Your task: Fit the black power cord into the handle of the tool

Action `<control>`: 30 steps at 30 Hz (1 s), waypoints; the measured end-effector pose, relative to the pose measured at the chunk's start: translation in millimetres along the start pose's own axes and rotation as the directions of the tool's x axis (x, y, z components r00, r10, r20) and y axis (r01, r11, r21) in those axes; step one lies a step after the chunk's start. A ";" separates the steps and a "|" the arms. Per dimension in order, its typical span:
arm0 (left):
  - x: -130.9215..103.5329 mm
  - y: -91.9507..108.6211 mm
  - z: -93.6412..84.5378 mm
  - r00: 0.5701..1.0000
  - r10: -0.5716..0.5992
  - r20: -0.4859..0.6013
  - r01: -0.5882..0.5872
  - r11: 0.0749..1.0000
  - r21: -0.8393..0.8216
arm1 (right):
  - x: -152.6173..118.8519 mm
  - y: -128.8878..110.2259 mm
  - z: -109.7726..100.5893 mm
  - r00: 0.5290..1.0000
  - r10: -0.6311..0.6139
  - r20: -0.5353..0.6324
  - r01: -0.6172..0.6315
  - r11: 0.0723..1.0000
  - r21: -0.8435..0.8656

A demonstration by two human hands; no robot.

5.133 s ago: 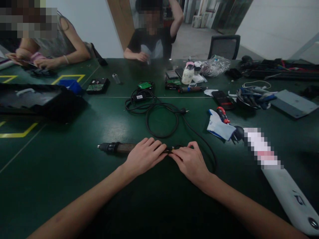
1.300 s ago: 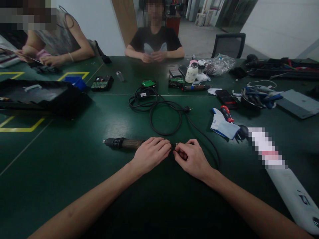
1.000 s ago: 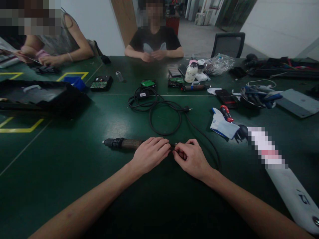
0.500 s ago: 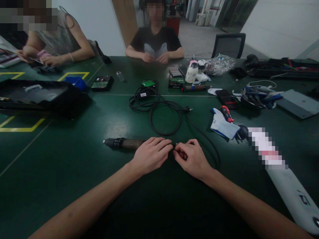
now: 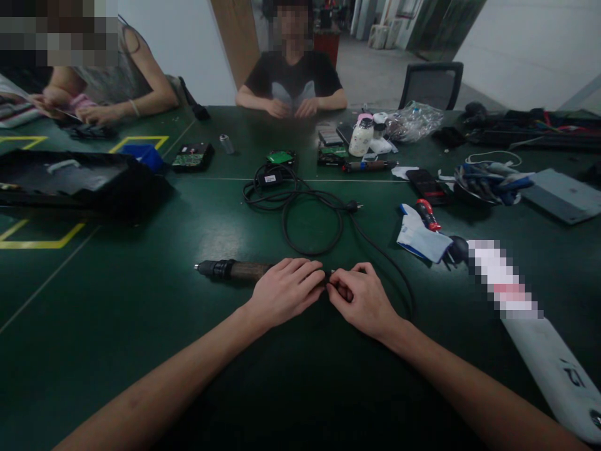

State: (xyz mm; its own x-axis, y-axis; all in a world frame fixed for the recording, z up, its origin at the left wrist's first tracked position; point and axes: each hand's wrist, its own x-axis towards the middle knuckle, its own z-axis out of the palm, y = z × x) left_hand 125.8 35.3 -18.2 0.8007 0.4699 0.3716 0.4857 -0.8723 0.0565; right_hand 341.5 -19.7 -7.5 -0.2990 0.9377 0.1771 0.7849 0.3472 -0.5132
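Observation:
An electric screwdriver (image 5: 248,270) with a brown grip and a black nose lies across the green table, its tip pointing left. My left hand (image 5: 288,288) is closed over its rear part and hides most of that end. At the tail, my right hand (image 5: 360,299) pinches what looks like the cable's connector, with a small metal bit (image 5: 332,272) showing by the fingertips. Whether the connector sits inside the screwdriver is hidden by my fingers. A black power cable (image 5: 312,250) lies coiled beyond my hands and curves down behind my right hand.
Circuit boards (image 5: 280,156), a second screwdriver (image 5: 375,166) and a white bottle (image 5: 361,138) stand farther back. To the right lie a glove (image 5: 420,235), a red screwdriver (image 5: 427,215) and a long white object (image 5: 549,357). A black tray (image 5: 70,181) is left. Two people sit opposite.
My two hands and the electric screwdriver stay almost exactly in place. The person at the far left has shifted the head slightly.

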 end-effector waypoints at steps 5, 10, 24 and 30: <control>-1.5 -1.2 1.3 1.000 0.022 -0.007 -0.022 1.000 -0.004 | -0.3 0.1 0.7 1.000 -0.003 0.003 0.003 1.000 -0.004; -2.1 -0.8 2.4 1.000 0.020 0.009 -0.019 1.000 -0.009 | -0.3 1.0 2.4 1.000 -0.004 -0.008 0.004 1.000 -0.008; -2.2 -0.5 4.0 1.000 -0.008 -0.017 0.008 1.000 -0.016 | -0.1 1.3 1.9 1.000 -0.001 -0.007 0.000 1.000 -0.015; -2.1 -0.1 3.2 0.999 0.029 0.019 -0.029 1.000 -0.007 | -0.2 0.8 1.6 1.000 -0.005 -0.008 0.005 1.000 -0.006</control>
State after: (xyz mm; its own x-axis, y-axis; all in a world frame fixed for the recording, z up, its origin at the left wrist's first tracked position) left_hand 125.2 34.9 -22.0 0.8209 0.4468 0.3557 0.4598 -0.8865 0.0523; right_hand 341.3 -19.6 -9.3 -0.2985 0.9361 0.1859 0.7870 0.3516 -0.5069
